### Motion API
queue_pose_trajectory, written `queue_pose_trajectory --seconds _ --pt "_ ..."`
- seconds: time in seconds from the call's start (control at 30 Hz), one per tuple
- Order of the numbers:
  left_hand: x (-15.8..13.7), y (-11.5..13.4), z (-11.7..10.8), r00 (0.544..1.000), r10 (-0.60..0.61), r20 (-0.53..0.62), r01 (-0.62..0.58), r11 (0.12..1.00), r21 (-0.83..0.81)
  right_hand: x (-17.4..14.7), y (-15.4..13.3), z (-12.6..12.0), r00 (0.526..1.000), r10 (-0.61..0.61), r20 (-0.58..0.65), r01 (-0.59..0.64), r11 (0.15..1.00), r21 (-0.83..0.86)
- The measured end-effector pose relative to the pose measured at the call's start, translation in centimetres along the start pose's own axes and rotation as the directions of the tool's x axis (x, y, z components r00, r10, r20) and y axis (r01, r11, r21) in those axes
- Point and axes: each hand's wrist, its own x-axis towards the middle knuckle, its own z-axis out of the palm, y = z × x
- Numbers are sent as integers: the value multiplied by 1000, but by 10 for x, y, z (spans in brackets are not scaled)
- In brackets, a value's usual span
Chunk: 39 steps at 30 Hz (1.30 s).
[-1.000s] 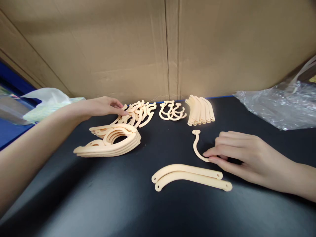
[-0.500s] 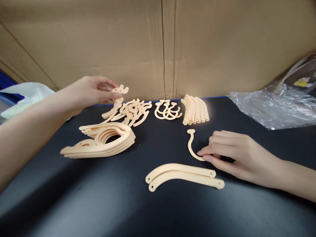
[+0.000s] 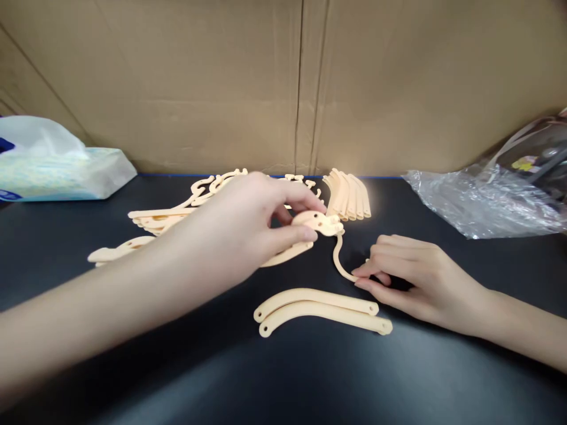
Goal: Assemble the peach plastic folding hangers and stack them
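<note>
My left hand [image 3: 266, 224] pinches a flat beige plastic piece with small holes [image 3: 316, 221] between thumb and fingers. The notched end of that piece is at the flat tip of a thin curved beige hook [image 3: 337, 254]; whether they touch I cannot tell. The lower end of the hook is between the thumb and fingertips of my right hand [image 3: 403, 274], close to the table. Nearer to me lie two long bent beige arms [image 3: 319, 306], side by side, with a hole at each end. My left forearm covers much of the stacked beige frames [image 3: 119, 251].
Upright bent arms [image 3: 348, 195] stand grouped at the back of the black table [image 3: 425, 378]. Loose curved pieces [image 3: 221, 183] lie at back left, partly hidden. A tissue pack [image 3: 66, 171] is far left, a clear plastic bag [image 3: 482, 206] far right. Cardboard [image 3: 199, 82] rises behind.
My left hand has come from the back-left pile to the middle, carrying the flat piece to the hook's tip. My right hand still holds the hook. The view has shifted slightly.
</note>
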Motion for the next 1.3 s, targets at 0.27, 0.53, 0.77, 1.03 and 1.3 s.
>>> queue_pose_trajectory --seconds 0.27,0.53,0.77,1.03,1.3 --pt "-4 -21 24 982 -64 179 72 997 -38 1 -2 -2 999 46 24 -45 999 -25" --pt "-7 -17 33 985 -36 169 24 997 72 0 -3 -3 997 65 34 -65 998 -16" --pt "-11 -21 36 992 -56 115 46 995 91 -1 -2 -3 997 68 31 -68 998 -19" --pt "-7 -16 32 981 -130 143 116 988 104 0 -1 -2 997 69 36 -68 998 -9" --pt "-7 -21 32 989 -75 129 59 991 118 -2 -1 -3 997 68 42 -68 998 -8"
